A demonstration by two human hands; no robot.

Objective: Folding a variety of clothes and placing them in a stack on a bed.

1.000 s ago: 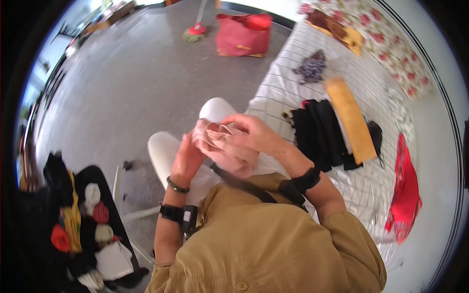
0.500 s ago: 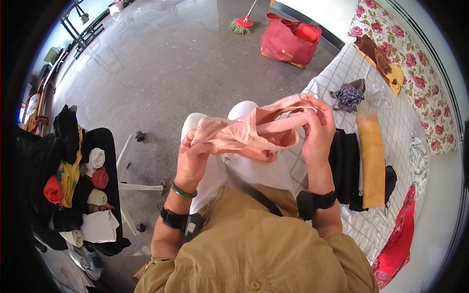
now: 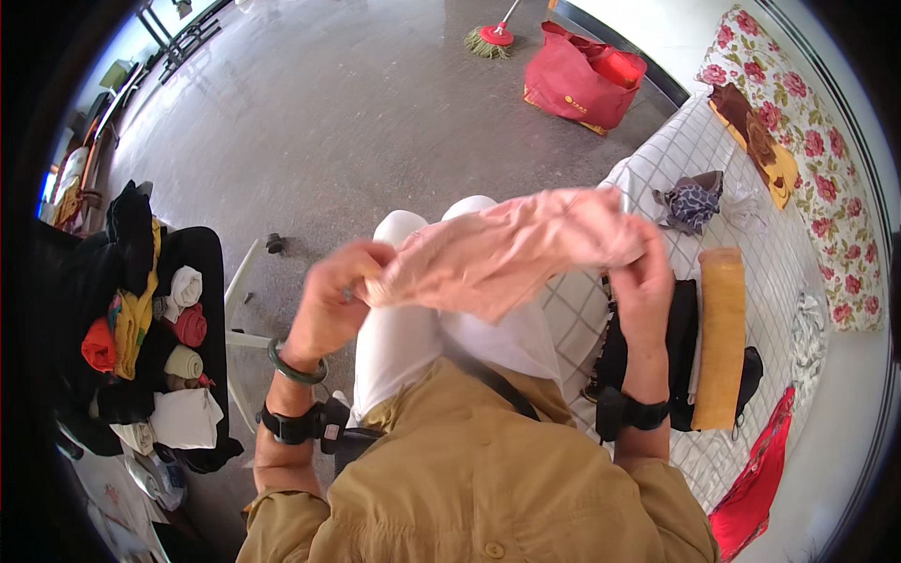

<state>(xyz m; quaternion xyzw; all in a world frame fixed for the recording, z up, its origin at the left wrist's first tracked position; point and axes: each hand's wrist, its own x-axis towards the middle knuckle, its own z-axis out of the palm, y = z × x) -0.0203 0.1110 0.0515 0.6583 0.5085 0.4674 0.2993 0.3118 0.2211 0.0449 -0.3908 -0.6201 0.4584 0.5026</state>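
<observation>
A pair of soft pink underpants is stretched out between my hands above my white-trousered lap. My left hand, a little blurred, pinches one end of the cloth. At the other end, my right hand grips a bunched edge with thumb and fingers. The cloth hangs in a slanting band, its right end higher. Folded black clothes lie on the bed closest to my right hand, beside a rolled mustard-yellow cloth.
At left, a black chair bears several rolled clothes. The bed on the right holds a patterned grey bundle, a brown-and-yellow cloth and a red garment. A red bag and a mop are on the floor ahead.
My hands have moved further apart, the left one outward to the left and the right one slightly right. The underpants went from gathered with an opening showing to pulled out flatter.
</observation>
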